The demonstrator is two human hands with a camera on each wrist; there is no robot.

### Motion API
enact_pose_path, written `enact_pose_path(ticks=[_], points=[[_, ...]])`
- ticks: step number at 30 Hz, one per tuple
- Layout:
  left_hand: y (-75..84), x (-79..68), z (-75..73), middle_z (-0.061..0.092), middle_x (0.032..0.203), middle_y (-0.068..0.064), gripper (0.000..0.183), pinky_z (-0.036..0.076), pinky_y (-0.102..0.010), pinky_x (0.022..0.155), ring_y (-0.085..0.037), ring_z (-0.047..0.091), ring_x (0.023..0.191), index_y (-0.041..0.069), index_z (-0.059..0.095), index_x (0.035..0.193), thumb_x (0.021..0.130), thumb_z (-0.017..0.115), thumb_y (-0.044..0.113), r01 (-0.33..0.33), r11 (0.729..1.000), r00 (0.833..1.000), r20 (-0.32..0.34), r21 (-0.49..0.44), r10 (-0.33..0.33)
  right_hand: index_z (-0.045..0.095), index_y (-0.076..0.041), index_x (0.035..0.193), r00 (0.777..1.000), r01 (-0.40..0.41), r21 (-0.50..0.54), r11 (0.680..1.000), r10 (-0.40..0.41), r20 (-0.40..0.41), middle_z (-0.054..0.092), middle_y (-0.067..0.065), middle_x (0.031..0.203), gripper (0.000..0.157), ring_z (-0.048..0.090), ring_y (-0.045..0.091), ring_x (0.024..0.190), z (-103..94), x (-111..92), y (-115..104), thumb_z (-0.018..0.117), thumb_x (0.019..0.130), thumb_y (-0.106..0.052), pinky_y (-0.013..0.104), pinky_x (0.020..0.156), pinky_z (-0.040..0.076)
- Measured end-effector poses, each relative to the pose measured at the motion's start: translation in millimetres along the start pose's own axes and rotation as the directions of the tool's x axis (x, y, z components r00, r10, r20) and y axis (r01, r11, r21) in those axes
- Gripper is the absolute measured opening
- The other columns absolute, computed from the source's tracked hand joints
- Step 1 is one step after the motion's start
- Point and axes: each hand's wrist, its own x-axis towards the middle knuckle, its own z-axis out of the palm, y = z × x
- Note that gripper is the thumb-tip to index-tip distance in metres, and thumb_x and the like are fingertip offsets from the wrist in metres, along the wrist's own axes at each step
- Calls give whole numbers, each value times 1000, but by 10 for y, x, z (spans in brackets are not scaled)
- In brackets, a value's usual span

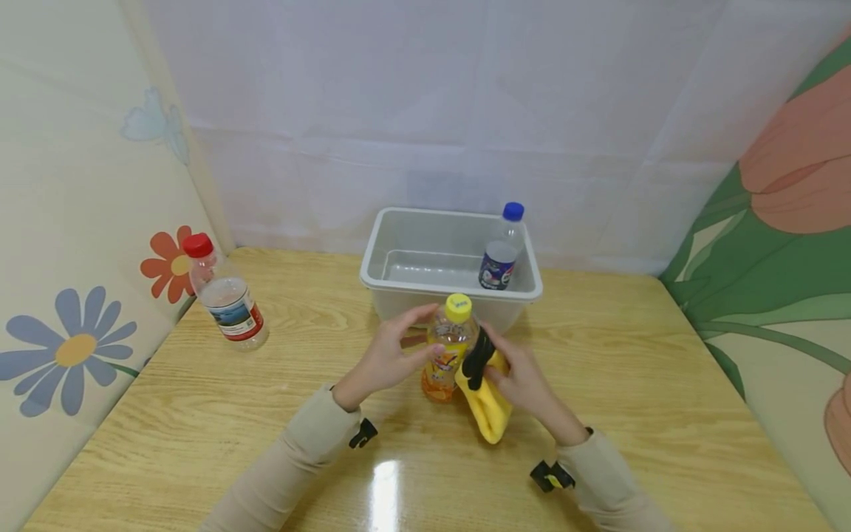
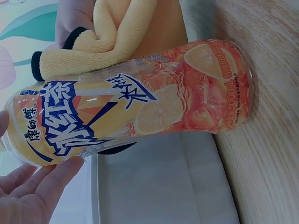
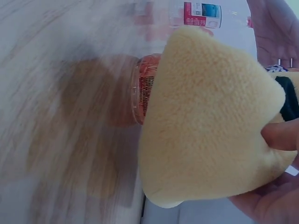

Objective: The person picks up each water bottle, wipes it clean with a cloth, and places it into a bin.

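Observation:
An iced tea bottle (image 1: 440,373) with a yellow cap and an orange-and-yellow label stands upright on the table, in front of the grey bin. My left hand (image 1: 391,355) grips its upper part, thumb on the near side and fingers behind. In the left wrist view, fingertips (image 2: 70,168) lie against the label near the bottle's shoulder. From the other side, my right hand (image 1: 525,373) pinches a folded yellow cloth (image 1: 488,406) with black edging against the bottle. The cloth (image 3: 205,121) hides most of the bottle in the right wrist view.
Behind the bottle, a grey plastic bin (image 1: 392,295) holds a blue-capped Pepsi bottle (image 1: 500,255) leaning in its right end. A red-capped clear bottle (image 1: 229,303) stands at the table's left side. White cloth hangs along the back, with flower-patterned panels (image 1: 73,347) at the sides.

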Motion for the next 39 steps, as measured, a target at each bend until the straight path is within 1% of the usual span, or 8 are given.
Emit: enact_pose_path(ticks=[4, 9, 12, 17, 25, 28, 35, 39], points=[[-9, -3, 5, 53, 121, -23, 57, 51, -33, 84, -34, 53, 108, -7, 42, 129, 80, 68, 6, -2, 1000, 1000, 0, 0, 2, 44, 9, 128, 1000, -19, 1, 1000, 19, 14, 56, 29, 114, 70, 57, 41, 97, 23, -24, 15, 64, 62, 19, 53, 85, 47], [2, -6, 10, 53, 120, -23, 57, 51, -34, 84, -35, 53, 108, -7, 41, 129, 81, 67, 6, -10, 1000, 1000, 0, 6, 10, 43, 9, 129, 996, -73, 1, 997, 73, 46, 53, 29, 118, 70, 56, 41, 99, 50, -55, 35, 66, 63, 17, 51, 87, 46], [4, -10, 16, 53, 120, -23, 57, 51, -34, 84, -34, 53, 107, -7, 41, 129, 81, 67, 6, -18, 1000, 1000, -4, 11, 18, 44, 7, 129, 993, -99, -13, 995, 100, 70, 54, 28, 117, 69, 55, 41, 101, 72, -65, 48, 66, 64, 16, 51, 88, 46], [8, -23, 30, 53, 120, -22, 57, 51, -32, 84, -33, 53, 108, -8, 41, 129, 81, 67, 6, -25, 1000, 1000, -8, 17, 25, 47, 10, 125, 986, -118, -62, 991, 124, 114, 56, 28, 115, 64, 55, 41, 101, 113, -86, 64, 66, 65, 15, 52, 89, 45], [1, -28, 38, 52, 121, -22, 58, 50, -30, 85, -32, 52, 109, -7, 40, 130, 81, 67, 7, -17, 1000, 1000, -13, 21, 17, 47, 9, 125, 981, -124, -69, 990, 133, 140, 54, 27, 117, 63, 54, 42, 104, 114, -80, 74, 68, 66, 12, 52, 92, 43], [14, -24, 50, 52, 122, -20, 61, 50, -30, 86, -30, 52, 110, -7, 39, 131, 80, 69, 8, -9, 999, 1000, -21, 33, 9, 47, 8, 126, 982, -116, -70, 991, 125, 140, 55, 26, 116, 64, 54, 41, 104, 111, -80, 71, 68, 66, 12, 52, 91, 43], [39, -14, 97, 49, 128, -16, 73, 50, -33, 87, -25, 51, 112, -4, 37, 133, 75, 75, 19, 29, 995, 999, -47, 98, -25, 46, 5, 128, 988, -85, -52, 995, 91, 123, 57, 25, 114, 68, 56, 40, 101, 92, -95, 51, 70, 65, 13, 52, 88, 45], [36, -10, 117, 49, 127, -14, 75, 49, -33, 88, -25, 51, 111, 0, 39, 133, 72, 77, 18, 30, 995, 998, -61, 97, -24, 46, 3, 129, 990, -81, -37, 996, 84, 115, 58, 25, 113, 70, 57, 39, 100, 68, -110, 31, 70, 65, 13, 52, 88, 46]])
